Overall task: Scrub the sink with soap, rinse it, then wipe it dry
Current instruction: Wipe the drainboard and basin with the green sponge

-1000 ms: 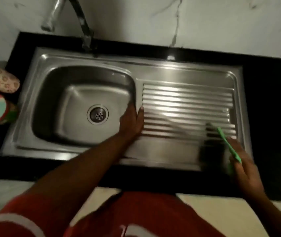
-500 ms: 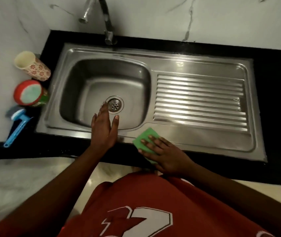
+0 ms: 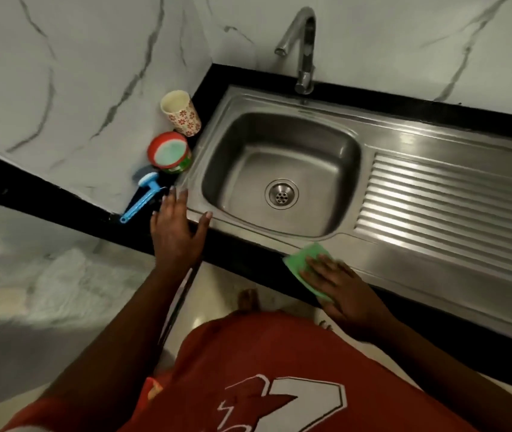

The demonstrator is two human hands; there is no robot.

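Observation:
The steel sink (image 3: 382, 132) has a basin with a round drain (image 3: 281, 193) and a ribbed drainboard (image 3: 448, 201) to its right. My right hand (image 3: 342, 283) lies flat with straight fingers on a green sponge (image 3: 306, 260), pressing it on the sink's front rim. My left hand (image 3: 178, 227) hovers with fingers spread over the sink's front left corner, holding nothing. Just beyond its fingertips are a blue-handled brush (image 3: 142, 198) and a red-rimmed round soap tub (image 3: 169, 152).
A curved tap (image 3: 303, 48) stands behind the basin. A floral cup (image 3: 181, 113) sits on the marble counter left of the sink. The black counter edge (image 3: 248, 257) runs along the front. Below are my red shirt and a bare foot on the floor.
My left hand has moved from the basin's front edge leftward to the sink's corner near the brush. The right hand stays pressed on the sponge at the front rim. The view has swung left.

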